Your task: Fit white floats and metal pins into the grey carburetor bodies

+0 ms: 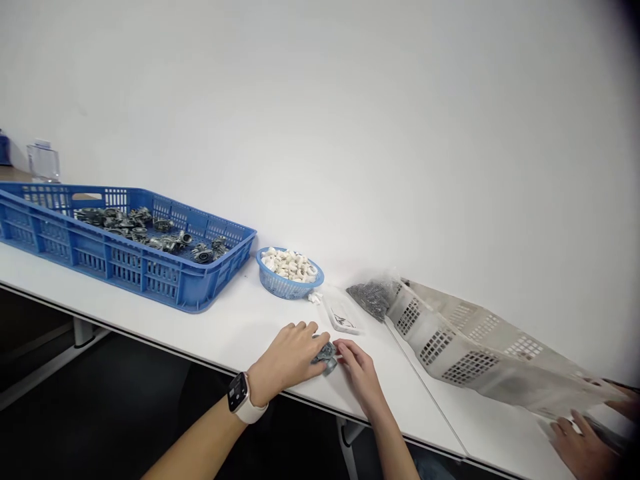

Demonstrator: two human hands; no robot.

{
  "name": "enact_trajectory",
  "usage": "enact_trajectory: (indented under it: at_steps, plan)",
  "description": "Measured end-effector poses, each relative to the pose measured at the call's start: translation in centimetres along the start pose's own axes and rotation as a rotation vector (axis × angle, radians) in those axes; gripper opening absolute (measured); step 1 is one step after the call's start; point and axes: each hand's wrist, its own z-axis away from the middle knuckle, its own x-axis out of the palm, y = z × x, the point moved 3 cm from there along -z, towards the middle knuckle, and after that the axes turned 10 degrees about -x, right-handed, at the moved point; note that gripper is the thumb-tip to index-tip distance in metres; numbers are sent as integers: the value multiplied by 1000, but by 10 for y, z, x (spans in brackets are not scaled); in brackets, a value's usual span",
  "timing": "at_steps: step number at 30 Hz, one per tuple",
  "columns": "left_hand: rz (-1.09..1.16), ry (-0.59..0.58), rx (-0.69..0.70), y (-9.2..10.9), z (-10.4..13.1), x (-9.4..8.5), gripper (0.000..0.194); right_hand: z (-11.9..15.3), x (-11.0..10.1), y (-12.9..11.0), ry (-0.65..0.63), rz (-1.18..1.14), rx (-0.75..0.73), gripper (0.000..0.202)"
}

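Observation:
Near the front edge of the white table (pixel 240 340), my left hand (pixel 290 357) curls from above over a grey metal part (pixel 327 357), gripping it. Fingers of my right hand (pixel 359 373) are closed against the part's right side. Much of the part is covered by my fingers, so its full shape is hidden. Just beyond my hands lies a shallow clear tray (pixel 345 320) with a few small dark pieces in it.
At left stands a large blue crate (pixel 185 283) with several grey metal parts (pixel 170 241). A blue basket (pixel 285 287) holds white pieces (pixel 290 265). Right are a bag of dark small pieces (pixel 373 297) and a pale crate (pixel 470 340), with another person's hands (pixel 583 447) by it.

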Motion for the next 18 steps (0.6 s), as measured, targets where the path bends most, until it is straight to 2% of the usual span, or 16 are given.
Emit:
enact_trajectory:
  at_steps: [7,18]
  plan:
    - [-23,27,30,5,1,3,24,0,2,-3,-18,16,-9,27]
    - [-25,27,26,4,1,4,25,2,3,-3,-79,0,-8,23]
